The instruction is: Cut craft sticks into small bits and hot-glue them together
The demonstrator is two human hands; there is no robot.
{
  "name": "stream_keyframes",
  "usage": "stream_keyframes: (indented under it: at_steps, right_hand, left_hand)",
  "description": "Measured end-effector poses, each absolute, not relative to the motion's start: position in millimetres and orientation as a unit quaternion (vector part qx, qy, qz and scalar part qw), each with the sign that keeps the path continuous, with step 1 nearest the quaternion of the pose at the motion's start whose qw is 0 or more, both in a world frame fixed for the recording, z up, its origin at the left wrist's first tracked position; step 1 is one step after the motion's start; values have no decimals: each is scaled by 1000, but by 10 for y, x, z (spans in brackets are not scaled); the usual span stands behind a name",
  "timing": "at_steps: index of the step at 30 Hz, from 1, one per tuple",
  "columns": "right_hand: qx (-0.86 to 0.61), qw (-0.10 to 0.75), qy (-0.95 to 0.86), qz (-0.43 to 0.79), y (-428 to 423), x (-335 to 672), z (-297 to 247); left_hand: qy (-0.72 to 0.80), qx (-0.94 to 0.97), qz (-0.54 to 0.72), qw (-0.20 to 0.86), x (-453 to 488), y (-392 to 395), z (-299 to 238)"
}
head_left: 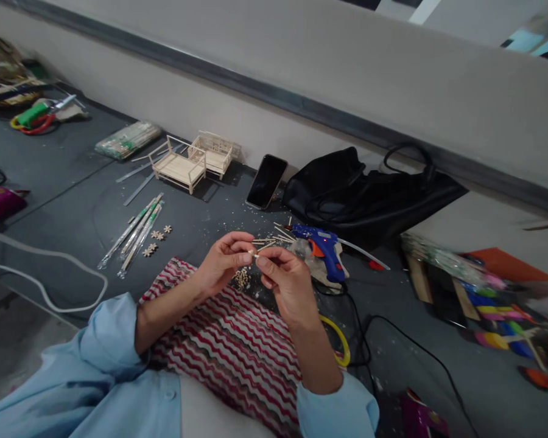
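My left hand (226, 258) and my right hand (285, 283) meet in front of me, both pinched on a short thin wooden stick (254, 255). More loose sticks (276, 238) lie just beyond my fingers. A blue glue gun (322, 246) rests to the right of my right hand. A small pile of wooden bits (242, 278) lies under my hands, beside a red and white wavy-striped cloth (237, 347).
Two small wooden stick beds (182, 167) stand near the wall, with a black phone (266, 180) and a black bag (365, 194) to their right. Wrapped stick packs (134, 234), wooden flowers (158, 240), a white cable (50, 286) lie left. Coloured sticks (497, 316) lie right.
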State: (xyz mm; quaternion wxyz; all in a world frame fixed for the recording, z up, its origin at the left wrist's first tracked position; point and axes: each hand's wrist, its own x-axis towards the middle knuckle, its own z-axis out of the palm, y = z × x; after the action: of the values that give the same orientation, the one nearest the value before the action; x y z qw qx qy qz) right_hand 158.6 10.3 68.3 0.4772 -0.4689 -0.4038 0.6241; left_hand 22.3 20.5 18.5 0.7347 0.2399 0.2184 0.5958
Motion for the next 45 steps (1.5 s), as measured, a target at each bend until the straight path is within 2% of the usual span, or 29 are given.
stream_keyframes:
  at_steps: [5,12,16,45]
  right_hand:
    - [-475,471,-425,610,104,1606,692]
    - [-503,455,-564,471,112,1695,708]
    - [-499,450,-598,436,110,1706,713]
    - [-510,431,-654,356,79,1679,812]
  left_hand:
    - [224,251,597,728,208,210,202]
    - [234,258,589,729,195,217,198]
    - [240,264,586,728,201,214,209]
    - [251,291,592,709,205,208,207]
